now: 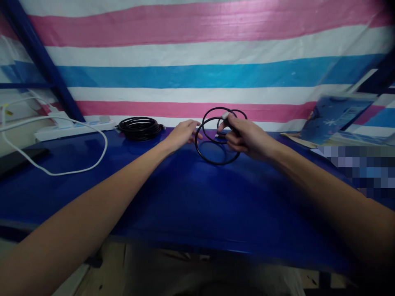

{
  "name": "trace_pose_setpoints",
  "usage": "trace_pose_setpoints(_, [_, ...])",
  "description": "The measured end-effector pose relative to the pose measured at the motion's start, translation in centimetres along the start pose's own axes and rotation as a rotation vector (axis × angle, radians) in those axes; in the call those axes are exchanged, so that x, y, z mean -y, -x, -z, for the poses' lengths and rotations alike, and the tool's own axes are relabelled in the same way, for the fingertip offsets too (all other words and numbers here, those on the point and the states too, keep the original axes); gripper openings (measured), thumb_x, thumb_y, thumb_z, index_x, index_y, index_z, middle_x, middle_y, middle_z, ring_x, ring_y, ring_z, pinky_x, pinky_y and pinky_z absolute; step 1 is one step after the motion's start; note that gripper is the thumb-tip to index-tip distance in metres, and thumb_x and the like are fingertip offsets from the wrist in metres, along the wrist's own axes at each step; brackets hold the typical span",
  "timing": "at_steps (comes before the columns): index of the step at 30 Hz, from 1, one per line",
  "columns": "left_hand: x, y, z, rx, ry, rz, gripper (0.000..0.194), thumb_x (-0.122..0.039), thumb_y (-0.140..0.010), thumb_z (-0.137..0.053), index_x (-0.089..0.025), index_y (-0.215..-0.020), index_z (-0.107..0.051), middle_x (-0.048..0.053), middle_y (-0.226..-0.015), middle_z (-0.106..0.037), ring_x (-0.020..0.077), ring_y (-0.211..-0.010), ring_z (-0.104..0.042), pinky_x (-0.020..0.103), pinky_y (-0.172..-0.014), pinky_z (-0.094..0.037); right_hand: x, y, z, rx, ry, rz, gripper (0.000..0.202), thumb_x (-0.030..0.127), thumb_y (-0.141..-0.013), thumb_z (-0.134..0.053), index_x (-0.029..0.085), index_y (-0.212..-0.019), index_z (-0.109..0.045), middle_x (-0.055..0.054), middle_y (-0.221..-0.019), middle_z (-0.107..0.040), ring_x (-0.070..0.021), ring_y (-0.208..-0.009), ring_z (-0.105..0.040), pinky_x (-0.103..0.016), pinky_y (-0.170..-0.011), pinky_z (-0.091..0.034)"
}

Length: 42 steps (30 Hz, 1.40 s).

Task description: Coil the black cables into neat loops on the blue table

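A thin black cable hangs in loose loops above the blue table, near its back edge. My right hand pinches it close to a pale plug at its end. Left of the loops is my left hand, its fingers apart and slightly curled, close to the cable; whether they touch it I cannot tell. Beyond my left wrist lies a coiled black cable, wound in a neat ring on the table.
A white power strip and a looping white cord are at the left, with a dark flat object beneath the cord. Printed packets stand at the right. A striped sheet hangs behind the blue table.
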<state>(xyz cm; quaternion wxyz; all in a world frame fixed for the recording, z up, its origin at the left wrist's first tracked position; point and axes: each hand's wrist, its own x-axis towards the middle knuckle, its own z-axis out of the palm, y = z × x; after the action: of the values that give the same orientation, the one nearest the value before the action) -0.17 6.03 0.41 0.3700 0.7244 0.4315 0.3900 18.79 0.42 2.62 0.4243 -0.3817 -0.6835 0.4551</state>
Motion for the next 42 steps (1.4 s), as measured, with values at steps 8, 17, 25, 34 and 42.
trace_pose_setpoints(8, [-2.1, 0.9, -0.8, 0.062, -0.111, -0.373, 0.026, -0.021, -0.091, -0.041, -0.015, -0.107, -0.061, 0.003, -0.069, -0.062, 0.0105, -0.06, -0.059, 0.023, -0.06, -0.047, 0.2, 0.4, -0.5, -0.293, 0.672, 0.379, 0.027, 0.045, -0.086, -0.052, 0.019, -0.095, -0.05, -0.002, -0.077, -0.053, -0.013, -0.063, -0.047, -0.027, -0.057, -0.037])
trace_pose_setpoints(17, [-2.1, 0.7, 1.0, 0.11, -0.294, -0.453, 0.025, -0.021, -0.087, -0.044, -0.015, -0.091, -0.068, 0.003, -0.068, -0.064, 0.0115, -0.061, -0.055, 0.024, -0.06, -0.044, 1.0, 0.8, -0.6, -0.211, 0.868, 0.641, 0.023, 0.023, -0.085, -0.045, 0.021, -0.103, -0.06, -0.009, -0.104, -0.058, -0.0254, -0.1, -0.053, -0.041, -0.084, -0.042])
trace_pose_setpoints(25, [-1.4, 0.3, 2.1, 0.242, -0.231, -0.316, 0.029, -0.022, -0.087, -0.04, -0.019, -0.107, -0.061, 0.007, -0.087, -0.066, 0.0148, -0.075, -0.062, 0.026, -0.062, -0.049, 0.3, 0.0, -0.7, -0.093, 0.975, 0.679, 0.032, 0.025, -0.089, -0.041, 0.024, -0.117, -0.058, -0.008, -0.107, -0.062, -0.0256, -0.1, -0.055, -0.043, -0.086, -0.042])
trace_pose_setpoints(34, [-3.7, 1.6, 0.7, -0.009, -0.492, -0.526, 0.046, -0.038, -0.098, -0.016, -0.02, -0.118, -0.053, 0.007, -0.098, -0.066, 0.0194, -0.09, -0.061, 0.032, -0.076, -0.046, 0.4, -0.1, -0.4, -0.174, 0.947, 0.654, 0.03, 0.022, -0.088, -0.044, 0.022, -0.112, -0.06, -0.01, -0.107, -0.061, -0.0253, -0.099, -0.056, -0.043, -0.085, -0.043])
trace_pose_setpoints(42, [-3.5, 2.3, 0.9, 0.008, -0.753, -0.691, 0.033, -0.037, -0.092, -0.041, -0.019, -0.118, -0.052, 0.008, -0.12, -0.059, 0.0215, -0.103, -0.057, 0.032, -0.085, -0.042, 0.2, -0.1, 0.1, -0.212, 0.656, 0.491, 0.03, 0.034, -0.083, -0.058, 0.019, -0.108, -0.054, -0.005, -0.086, -0.061, -0.0178, -0.075, -0.059, -0.031, -0.064, -0.045])
